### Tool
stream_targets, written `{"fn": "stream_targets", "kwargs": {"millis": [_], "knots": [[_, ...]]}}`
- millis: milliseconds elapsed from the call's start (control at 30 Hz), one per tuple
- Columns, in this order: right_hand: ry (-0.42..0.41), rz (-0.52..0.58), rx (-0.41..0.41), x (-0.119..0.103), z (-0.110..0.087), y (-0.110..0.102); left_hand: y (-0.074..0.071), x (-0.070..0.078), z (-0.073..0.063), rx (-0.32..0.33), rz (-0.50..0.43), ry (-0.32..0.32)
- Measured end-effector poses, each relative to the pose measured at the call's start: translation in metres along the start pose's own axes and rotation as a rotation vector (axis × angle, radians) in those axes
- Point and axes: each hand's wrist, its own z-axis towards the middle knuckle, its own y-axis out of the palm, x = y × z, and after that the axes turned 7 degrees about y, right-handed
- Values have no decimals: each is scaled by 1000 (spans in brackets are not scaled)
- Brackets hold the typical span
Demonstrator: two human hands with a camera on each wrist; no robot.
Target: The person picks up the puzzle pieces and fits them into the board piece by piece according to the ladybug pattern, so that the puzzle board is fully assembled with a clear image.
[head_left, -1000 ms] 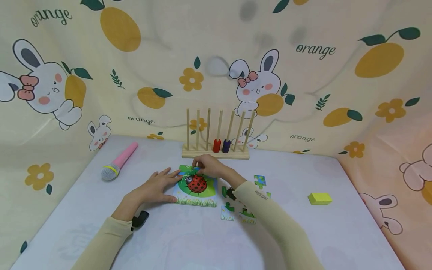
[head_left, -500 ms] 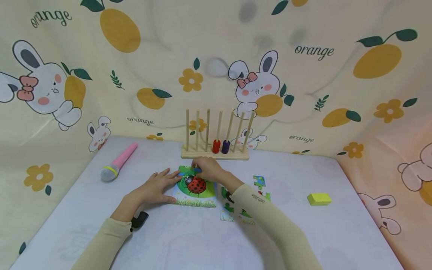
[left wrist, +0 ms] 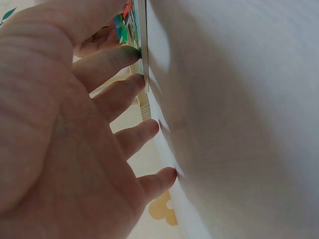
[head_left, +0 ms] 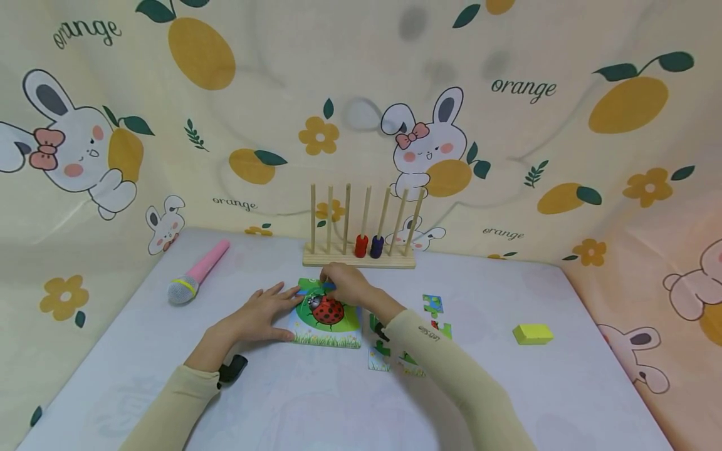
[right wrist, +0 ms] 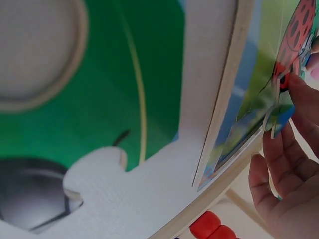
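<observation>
A ladybug jigsaw board lies in the middle of the table in the head view, its picture showing a red ladybug on a green leaf above grass. My left hand has its fingers spread, with the fingertips and thumb right at the board's left edge. Over the upper part of the board, my right hand pinches a small blue-and-green puzzle piece between thumb and fingers. The right wrist view shows that piece tilted, close over the picture. Most of it is hidden by the right hand in the head view.
Several loose puzzle pieces lie right of the board, partly under the right forearm. Behind it stands a wooden peg rack with red beads and purple beads. A pink toy microphone lies left, a yellow block right.
The right hand's fingers have shifted slightly at the top of the board, still pinching the piece. The left hand has stayed at the left edge.
</observation>
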Motion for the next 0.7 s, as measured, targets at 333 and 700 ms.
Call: {"fn": "stream_targets", "kwargs": {"millis": [333, 700], "knots": [[37, 32, -23, -1, 1, 2, 0, 0, 0, 6, 0, 4], [24, 30, -8, -1, 0, 1, 0, -2, 0, 5, 0, 3]]}}
